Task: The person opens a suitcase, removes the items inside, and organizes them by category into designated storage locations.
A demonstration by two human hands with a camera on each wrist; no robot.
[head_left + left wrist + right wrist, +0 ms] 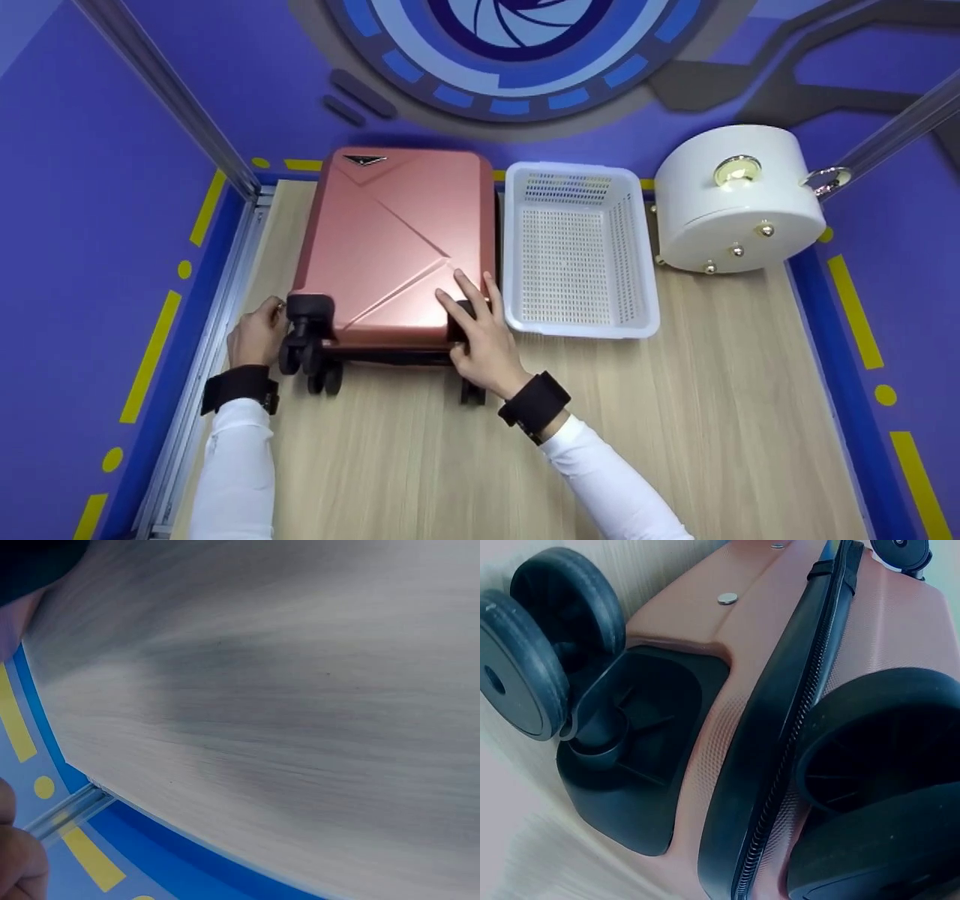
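Note:
A pink hard-shell suitcase (405,240) lies flat on the wooden tabletop, its black wheels (304,352) toward me. My right hand (487,345) rests with spread fingers on its near right corner. Beside the near left corner, my left hand (259,334) has curled fingers pinching a small zipper pull at the suitcase's side, mostly hidden by the fingers. In the left wrist view, only bent fingers of the left hand (22,862) show at the edge. The right wrist view shows the wheeled end close up, with a black zipper (784,742) running between the two shells.
A white perforated plastic basket (581,322) stands right of the suitcase. Farther right is a white rounded box (731,180) with gold knobs and a handle. Blue panels and metal rails (217,315) border the wooden tabletop (675,420).

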